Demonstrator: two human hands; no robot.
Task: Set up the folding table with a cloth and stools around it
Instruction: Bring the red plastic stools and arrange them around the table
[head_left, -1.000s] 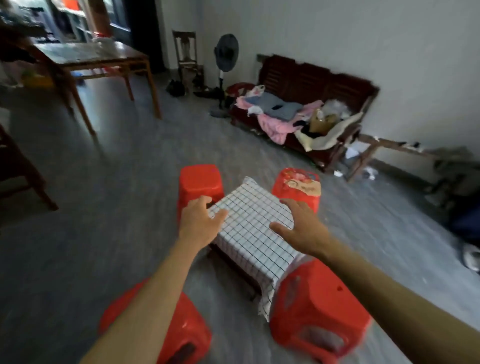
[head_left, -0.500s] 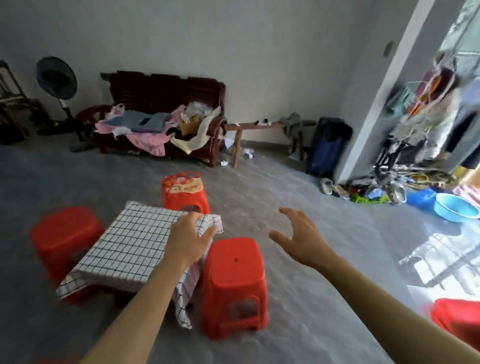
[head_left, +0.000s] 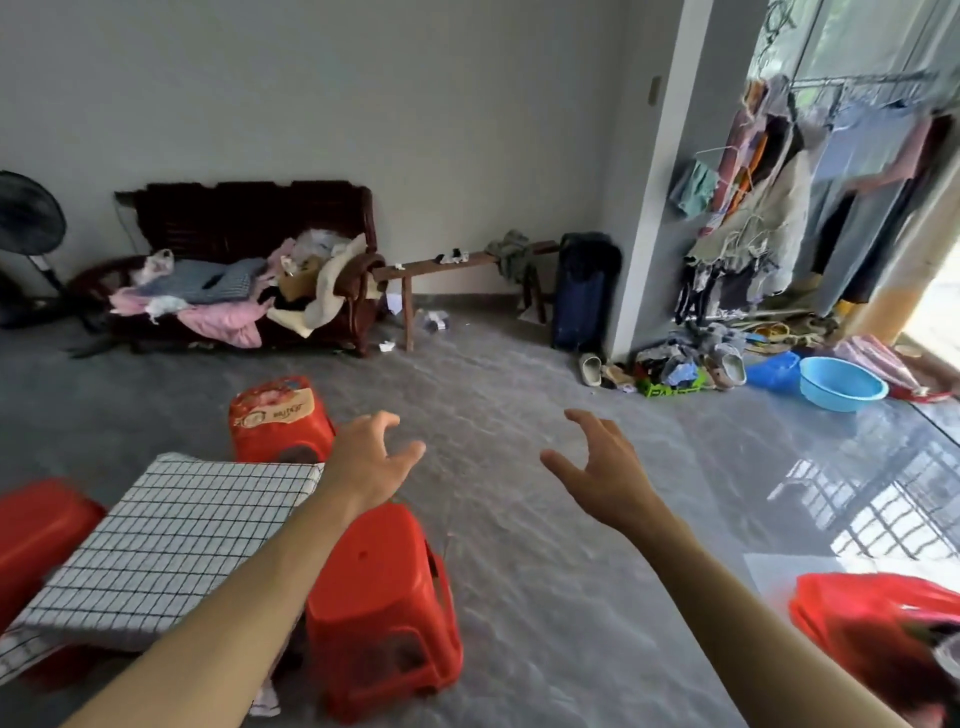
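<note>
A grey polished floor (head_left: 519, 519) is seen across most of the view, bounded by a pale wall (head_left: 363, 104). Against that wall a dark wooden sofa (head_left: 244, 218) is heaped with clothes, and a narrow wooden bench (head_left: 462, 260) is set just beside its right end. At the right, hanging laundry (head_left: 779, 208) is seen by a bright opening, with a blue basin (head_left: 839, 383) on the floor near it.

At lower left the folding table is covered by a white checked cloth (head_left: 171, 540), whose edge is draped down at the near side. Red stools are placed around it: one (head_left: 382, 608) just beside its right edge, one with a printed label on top (head_left: 278, 418) at its far side, and one (head_left: 36, 525) at its left, partly cut off. Another red stool (head_left: 883, 629) is seen well apart, at the lower right corner, blurred.

The left hand (head_left: 366, 462) is held in the air above the cloth's right corner, fingers spread and loosely bent, with nothing held. The right hand (head_left: 605, 470) is likewise raised over bare floor, fingers apart and slightly curved, with nothing grasped.
</note>
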